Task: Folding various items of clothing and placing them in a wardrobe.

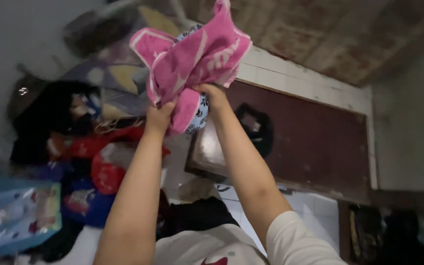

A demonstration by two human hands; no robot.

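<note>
A: Pose of the arms?
B: Both raised, forearms extended upward; left hand [159,117] and right hand [215,94] clenched on pink towel [192,61].
A: Towel's position?
B: Held aloft, bunched, above cluttered clothes pile [79,142].

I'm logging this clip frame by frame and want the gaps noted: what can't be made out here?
- Head view: the fingers of the left hand and right hand are buried in the pink towel.
- The dotted cloth is mostly wrapped inside the towel.
- The pile of clothes and bags is blurred.
- The black bag shows no contents.
- The person's shirt is cut off by the bottom edge.
</note>
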